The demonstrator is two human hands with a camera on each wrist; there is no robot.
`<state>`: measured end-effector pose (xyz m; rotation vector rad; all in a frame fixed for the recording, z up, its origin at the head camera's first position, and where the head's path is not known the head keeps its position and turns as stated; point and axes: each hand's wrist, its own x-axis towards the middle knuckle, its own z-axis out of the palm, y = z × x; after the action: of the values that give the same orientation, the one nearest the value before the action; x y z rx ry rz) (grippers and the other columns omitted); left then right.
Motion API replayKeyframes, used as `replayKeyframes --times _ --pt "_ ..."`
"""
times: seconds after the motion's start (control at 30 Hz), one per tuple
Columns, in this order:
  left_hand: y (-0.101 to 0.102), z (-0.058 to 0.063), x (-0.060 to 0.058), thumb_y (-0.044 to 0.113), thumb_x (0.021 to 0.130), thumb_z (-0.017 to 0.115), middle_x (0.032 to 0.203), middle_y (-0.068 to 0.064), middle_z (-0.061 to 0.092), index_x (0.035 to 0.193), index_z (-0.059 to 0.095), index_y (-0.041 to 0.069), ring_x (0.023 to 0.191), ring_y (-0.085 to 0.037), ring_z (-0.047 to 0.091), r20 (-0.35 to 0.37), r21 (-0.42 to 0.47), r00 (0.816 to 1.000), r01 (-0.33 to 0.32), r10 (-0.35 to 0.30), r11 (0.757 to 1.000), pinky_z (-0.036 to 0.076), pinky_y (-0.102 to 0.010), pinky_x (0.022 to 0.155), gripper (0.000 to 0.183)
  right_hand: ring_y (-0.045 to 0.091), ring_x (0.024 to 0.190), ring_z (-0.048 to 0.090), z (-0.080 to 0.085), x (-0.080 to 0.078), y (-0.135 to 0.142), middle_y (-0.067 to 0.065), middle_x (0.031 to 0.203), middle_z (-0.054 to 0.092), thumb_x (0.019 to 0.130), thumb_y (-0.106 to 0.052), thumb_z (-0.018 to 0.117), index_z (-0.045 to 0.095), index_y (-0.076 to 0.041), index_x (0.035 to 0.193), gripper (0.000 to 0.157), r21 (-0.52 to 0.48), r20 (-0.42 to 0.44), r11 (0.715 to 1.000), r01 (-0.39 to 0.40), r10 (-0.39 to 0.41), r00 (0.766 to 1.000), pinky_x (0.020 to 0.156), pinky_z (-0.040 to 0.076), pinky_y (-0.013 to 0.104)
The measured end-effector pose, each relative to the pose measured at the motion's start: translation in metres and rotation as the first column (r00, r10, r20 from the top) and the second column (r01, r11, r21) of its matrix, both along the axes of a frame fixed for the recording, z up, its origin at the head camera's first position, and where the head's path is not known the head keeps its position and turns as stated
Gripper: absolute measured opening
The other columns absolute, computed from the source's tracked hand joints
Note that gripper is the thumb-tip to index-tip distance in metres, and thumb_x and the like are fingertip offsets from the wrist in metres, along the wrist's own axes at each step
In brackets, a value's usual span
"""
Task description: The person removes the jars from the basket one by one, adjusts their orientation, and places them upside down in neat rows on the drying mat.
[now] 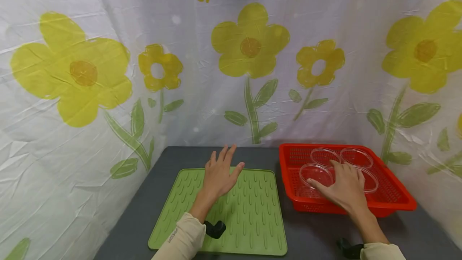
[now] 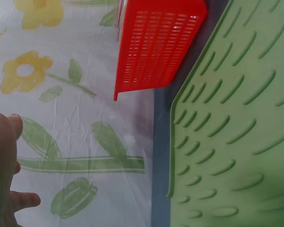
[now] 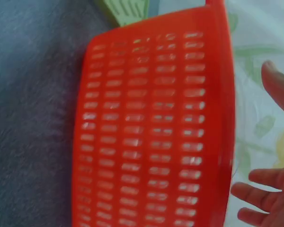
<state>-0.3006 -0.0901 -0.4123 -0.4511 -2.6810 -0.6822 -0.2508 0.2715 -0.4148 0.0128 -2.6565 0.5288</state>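
Note:
My left hand (image 1: 218,176) hovers over the green ridged mat (image 1: 249,216) with its fingers extended and nothing in them. In the left wrist view, part of that hand (image 2: 4,161) shows at the left edge, apart from the mat. On the right, a red perforated basket (image 1: 310,207) contains several clear round dishes, which look like petri dishes (image 1: 315,173). Above these dishes is my right hand (image 1: 344,187), its thumb and fingers spread apart. It partly hides the front right dish (image 1: 371,180). Whether its fingertips touch a dish, I cannot tell.
Mat and basket lie side by side on a dark grey table (image 1: 135,212), a narrow strip of tabletop between them. Behind and to both sides hangs a white sheet (image 1: 196,111) printed with yellow flowers. Each wrist carries a small black device (image 1: 215,229).

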Motion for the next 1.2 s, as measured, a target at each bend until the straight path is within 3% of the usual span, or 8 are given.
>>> replayKeyframes --times 0.2,0.33,0.53,0.77,0.97,1.2 --pt "0.001 -0.007 0.001 0.057 0.105 0.044 0.152 -0.013 0.051 0.161 0.033 0.025 0.134 -0.045 0.048 -0.048 0.017 0.999 0.009 -0.008 1.0 0.043 -0.066 0.1 0.065 0.053 0.127 0.036 -0.01 0.0 0.008 0.035 0.131 0.055 0.076 -0.076 0.071 0.053 0.007 0.137 0.104 0.032 0.064 0.999 -0.022 0.019 0.998 0.101 0.022 0.076" --pt "0.002 -0.009 0.001 0.058 0.105 0.043 0.143 -0.013 0.059 0.155 0.043 0.019 0.125 -0.04 0.057 -0.047 0.018 0.999 0.009 -0.008 1.0 0.047 -0.06 0.095 0.064 0.052 0.127 0.036 -0.014 -0.004 0.01 0.034 0.13 0.056 0.075 -0.077 0.072 0.054 0.006 0.137 0.105 0.028 0.069 0.999 -0.026 0.024 0.997 0.098 0.023 0.075" --pt "0.005 -0.012 0.003 0.055 0.105 0.045 0.131 -0.014 0.067 0.14 0.058 0.012 0.114 -0.036 0.064 -0.07 0.048 0.997 0.041 -0.037 0.998 0.051 -0.057 0.092 0.057 0.053 0.13 0.033 -0.019 -0.007 0.01 0.033 0.13 0.057 0.075 -0.076 0.073 0.055 0.006 0.135 0.103 0.003 0.056 1.0 -0.022 0.022 0.998 0.1 0.018 0.079" --pt "0.01 -0.016 0.005 0.05 0.106 0.048 0.118 -0.008 0.071 0.128 0.066 0.013 0.101 -0.028 0.068 -0.128 0.046 0.988 0.092 -0.086 0.995 0.055 -0.048 0.086 0.047 0.056 0.135 0.03 -0.02 -0.01 0.006 0.032 0.133 0.058 0.075 -0.075 0.073 0.055 0.007 0.135 0.103 -0.029 0.064 0.999 -0.015 0.017 0.998 0.107 0.006 0.083" --pt "0.013 -0.02 0.003 0.049 0.107 0.046 0.109 -0.005 0.071 0.13 0.065 0.015 0.095 -0.02 0.067 -0.124 0.068 0.985 0.125 -0.116 0.99 0.054 -0.04 0.079 0.046 0.055 0.134 0.033 -0.021 -0.011 0.006 0.032 0.133 0.058 0.076 -0.069 0.077 0.056 0.009 0.132 0.098 -0.047 0.022 0.999 -0.018 0.019 1.0 0.11 0.007 0.081" --pt "0.017 -0.018 0.003 0.049 0.106 0.047 0.113 -0.006 0.071 0.133 0.063 0.016 0.098 -0.022 0.067 -0.11 0.088 0.983 0.155 -0.145 0.984 0.054 -0.042 0.08 0.045 0.052 0.123 0.046 -0.016 -0.007 0.005 0.033 0.127 0.059 0.073 -0.053 0.086 0.054 0.008 0.131 0.091 -0.11 -0.122 0.992 -0.067 0.053 0.991 0.111 0.017 0.077"
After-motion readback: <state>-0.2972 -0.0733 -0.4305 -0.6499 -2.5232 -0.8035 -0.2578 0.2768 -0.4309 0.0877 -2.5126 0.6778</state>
